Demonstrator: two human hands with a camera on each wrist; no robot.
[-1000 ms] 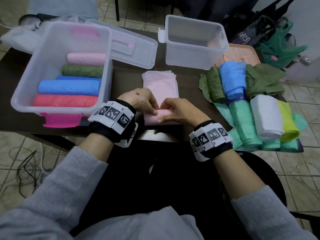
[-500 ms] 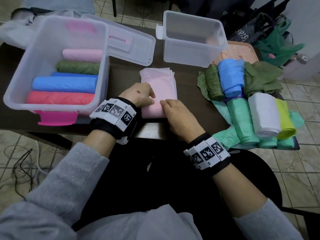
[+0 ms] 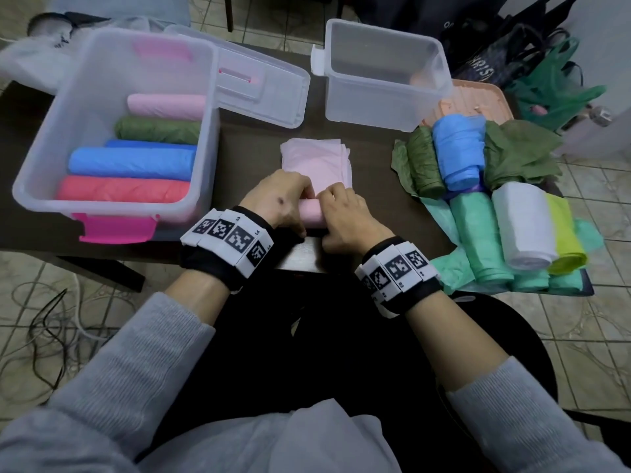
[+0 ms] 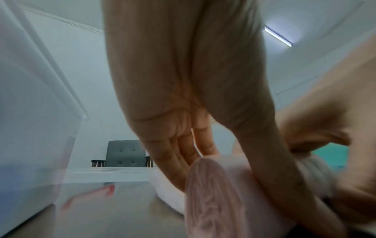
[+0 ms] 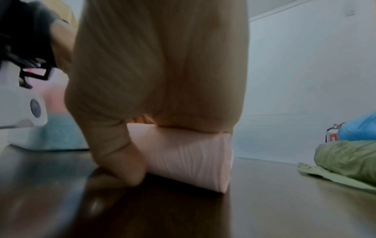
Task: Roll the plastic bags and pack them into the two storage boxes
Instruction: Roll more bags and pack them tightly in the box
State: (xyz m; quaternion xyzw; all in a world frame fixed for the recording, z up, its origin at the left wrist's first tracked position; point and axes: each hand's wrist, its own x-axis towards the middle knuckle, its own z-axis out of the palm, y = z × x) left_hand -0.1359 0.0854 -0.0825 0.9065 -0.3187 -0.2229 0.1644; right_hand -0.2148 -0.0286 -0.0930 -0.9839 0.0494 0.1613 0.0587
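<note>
From the head view, a pink bag point(image 3: 316, 169) is being rolled on the tabletop point(image 3: 252, 158) by the left hand point(image 3: 278, 199) and right hand point(image 3: 345, 213), both curled around the roll. The flat remainder is judged still to be rolled before packing.

The wrist views show the roll pinned to the tabletop under the fingers point(image 4: 183, 149). The left box point(image 3: 112, 124) is nearly full; the right box point(image 3: 382, 76) looks empty.

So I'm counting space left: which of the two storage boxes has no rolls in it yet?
The smaller clear box at the far right; the larger box with pink latches already holds rolled bags.
</note>
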